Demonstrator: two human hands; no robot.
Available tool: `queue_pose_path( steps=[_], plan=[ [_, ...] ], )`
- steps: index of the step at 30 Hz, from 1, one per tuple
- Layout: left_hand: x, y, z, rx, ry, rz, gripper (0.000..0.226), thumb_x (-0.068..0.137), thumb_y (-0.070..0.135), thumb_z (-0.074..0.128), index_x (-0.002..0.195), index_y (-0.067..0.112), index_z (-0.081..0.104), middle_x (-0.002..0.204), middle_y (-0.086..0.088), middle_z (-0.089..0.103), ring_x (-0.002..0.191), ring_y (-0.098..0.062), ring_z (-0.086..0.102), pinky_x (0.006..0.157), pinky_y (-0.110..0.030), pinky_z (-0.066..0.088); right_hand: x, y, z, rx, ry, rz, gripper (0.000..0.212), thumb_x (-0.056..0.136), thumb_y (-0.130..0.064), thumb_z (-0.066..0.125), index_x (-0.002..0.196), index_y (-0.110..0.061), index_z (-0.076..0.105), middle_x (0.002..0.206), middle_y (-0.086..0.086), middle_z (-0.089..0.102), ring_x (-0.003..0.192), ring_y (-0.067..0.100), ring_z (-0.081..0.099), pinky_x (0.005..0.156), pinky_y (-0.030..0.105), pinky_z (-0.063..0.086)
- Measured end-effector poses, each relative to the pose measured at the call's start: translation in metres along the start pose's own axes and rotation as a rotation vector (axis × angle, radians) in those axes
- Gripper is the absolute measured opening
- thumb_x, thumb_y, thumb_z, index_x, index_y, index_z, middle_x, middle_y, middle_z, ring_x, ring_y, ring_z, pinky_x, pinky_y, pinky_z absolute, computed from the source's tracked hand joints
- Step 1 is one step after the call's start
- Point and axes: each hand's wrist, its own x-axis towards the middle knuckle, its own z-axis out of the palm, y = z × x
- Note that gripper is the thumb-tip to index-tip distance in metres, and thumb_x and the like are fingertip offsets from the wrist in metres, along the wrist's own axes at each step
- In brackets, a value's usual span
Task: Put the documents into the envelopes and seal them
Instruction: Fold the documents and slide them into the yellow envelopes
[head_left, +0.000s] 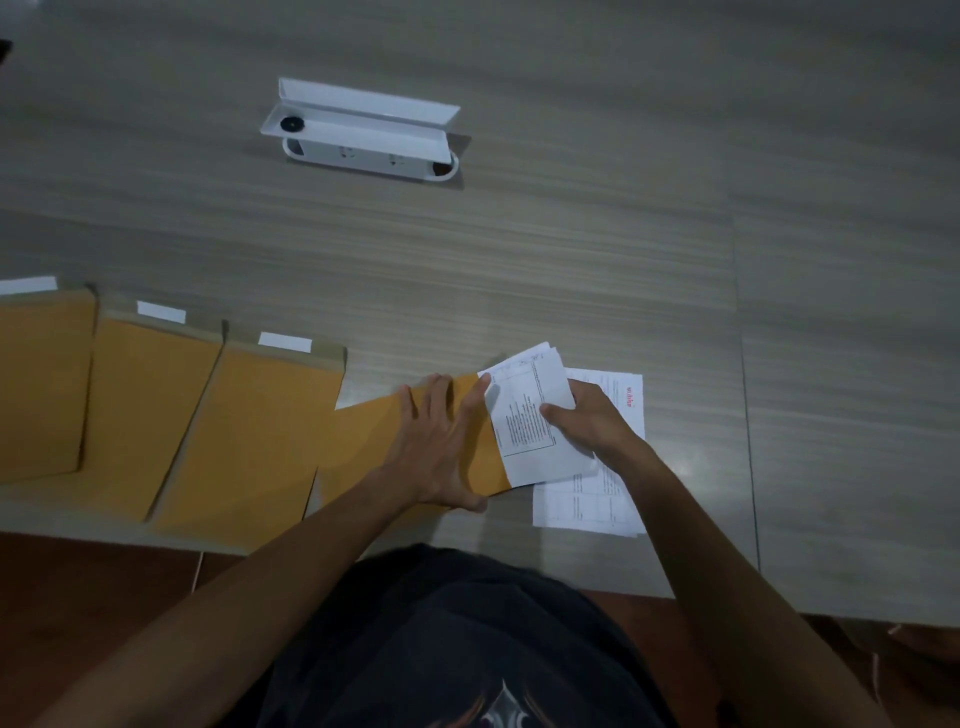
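Now document (524, 415) between hands, partly inside envelope (374, 441)

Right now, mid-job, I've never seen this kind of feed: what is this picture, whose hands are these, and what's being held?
It is one view from a camera worn on a person's head, looking down at a wood-grain table. The left hand presses flat on a brown envelope. The right hand holds folded documents at the envelope's mouth, over more sheets. Three more envelopes lie to the left. A white socket box sits farther back.
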Motion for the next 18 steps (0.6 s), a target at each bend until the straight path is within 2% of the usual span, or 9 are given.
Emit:
queue_pose_path(
  steps=[4,10,13,18],
  plan=[
    [-0.002,-0.009,-0.002,-0.050,0.040,0.024,0.152,0.037,0.090,0.060,0.153,0.021,-0.011,0.144,-0.023,0.025,0.135,-0.039,0.025,0.107,-0.065,0.020,-0.002,-0.006,0.007,-0.021,0.017,0.006,0.032,0.097,-0.026,0.055,0.127,-0.015,0.056,0.123,0.005,0.064,0.095,0.015,0.057,0.067,0.024,0.043],
    [-0.005,-0.017,-0.009,-0.089,0.032,0.080,0.150,0.043,0.088,0.064,0.149,0.028,-0.024,0.152,-0.023,0.014,0.143,-0.039,0.012,0.111,-0.068,0.013,-0.006,-0.006,-0.001,0.077,0.023,0.068,0.030,0.095,-0.022,0.059,0.124,-0.015,0.060,0.120,0.004,0.067,0.095,0.016,0.062,0.067,0.024,0.044],
    [-0.007,-0.020,-0.010,-0.084,0.038,0.100,0.150,0.044,0.089,0.064,0.149,0.027,-0.024,0.152,-0.024,0.016,0.143,-0.039,0.015,0.111,-0.066,0.014,-0.011,-0.011,0.003,0.037,0.038,0.046,0.031,0.095,-0.022,0.058,0.126,-0.015,0.059,0.120,0.004,0.067,0.094,0.015,0.061,0.063,0.021,0.043],
    [-0.009,-0.026,-0.008,-0.115,0.083,0.123,0.150,0.041,0.089,0.063,0.152,0.026,-0.016,0.150,-0.021,0.020,0.140,-0.038,0.021,0.111,-0.064,0.015,-0.019,-0.021,0.004,-0.093,0.074,-0.018,0.026,0.096,-0.020,0.055,0.119,-0.012,0.061,0.118,0.005,0.066,0.095,0.017,0.058,0.077,0.029,0.044]
  ],
)
